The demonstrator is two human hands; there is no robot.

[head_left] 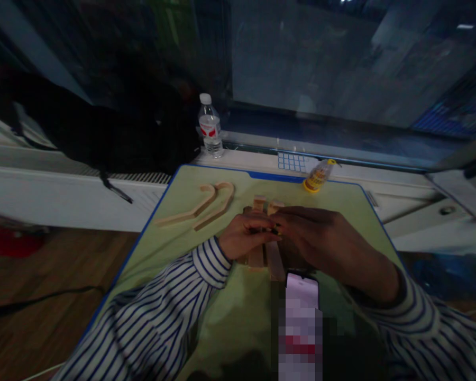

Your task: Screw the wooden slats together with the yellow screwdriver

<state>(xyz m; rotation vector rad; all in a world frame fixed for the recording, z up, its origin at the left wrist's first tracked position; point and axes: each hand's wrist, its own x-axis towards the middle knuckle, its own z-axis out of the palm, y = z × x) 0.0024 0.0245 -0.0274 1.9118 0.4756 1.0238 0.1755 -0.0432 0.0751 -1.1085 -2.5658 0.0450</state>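
Note:
My left hand (244, 238) and my right hand (321, 238) meet fingertip to fingertip over a small wooden assembly (267, 256) of flat slats on the green mat (174, 264). Both hands have their fingers curled in a pinch on a small dark thing between them that I cannot make out. Two short wooden posts (265, 203) stick up just beyond the fingers. Both sleeves are white with blue stripes. Most of the assembly is hidden under my hands.
Two curved wooden pieces (204, 207) lie on the mat to the left. A phone (302, 296) lies at the near edge. A water bottle (210, 127) and a tipped yellow-capped bottle (319, 175) sit on the white ledge by the window. A dark bag (115, 132) lies at left.

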